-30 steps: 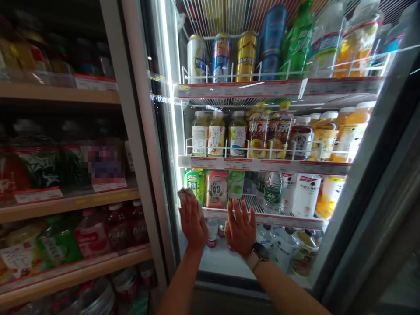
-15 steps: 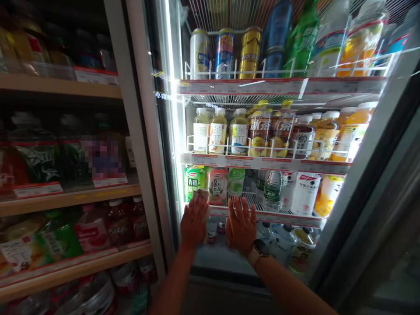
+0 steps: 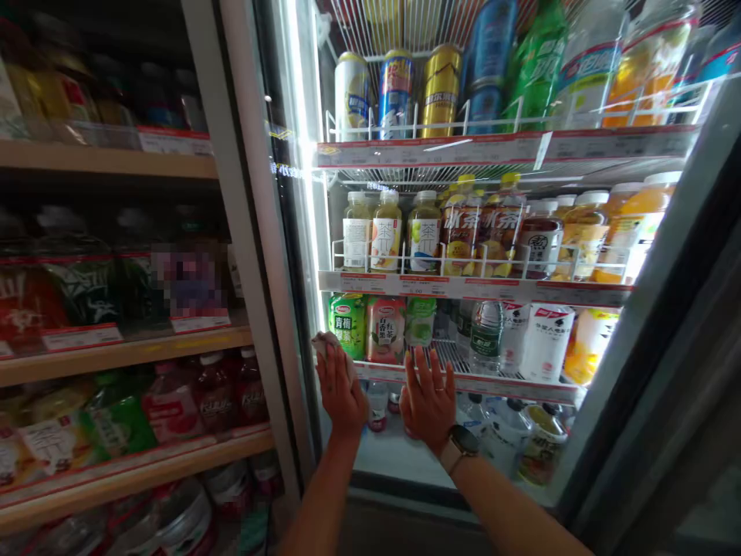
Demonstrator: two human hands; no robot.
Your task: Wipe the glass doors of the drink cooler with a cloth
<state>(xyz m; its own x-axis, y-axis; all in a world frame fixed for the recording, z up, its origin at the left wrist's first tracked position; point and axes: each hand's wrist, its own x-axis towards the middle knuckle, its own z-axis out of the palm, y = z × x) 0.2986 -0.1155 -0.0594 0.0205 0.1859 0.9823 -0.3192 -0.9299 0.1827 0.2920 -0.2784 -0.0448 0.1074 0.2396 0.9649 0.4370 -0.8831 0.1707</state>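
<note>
My left hand (image 3: 343,400) lies against the glass door (image 3: 399,462) of a lit drinks fridge, near its left frame. Under its fingers is a pale, crumpled cloth (image 3: 325,339), whose edge shows past the fingertips. Flat on the same glass, to the right, rests my right hand (image 3: 429,401), fingers spread and holding nothing. A dark-faced watch (image 3: 464,439) is on that wrist. Behind the glass, close above my hands, stand a green bottle (image 3: 346,326) and a pink-labelled bottle (image 3: 385,330).
Cans and bottles fill the fridge's wire racks (image 3: 492,290). On the right runs the dark door edge (image 3: 654,324). Left of the fridge, past an upright frame (image 3: 255,255), wooden shelves (image 3: 133,459) hold more bottles.
My left hand has slid left across the glass with the cloth, toward the door's left frame. My right hand stays at nearly the same spot. The view has shifted slightly.
</note>
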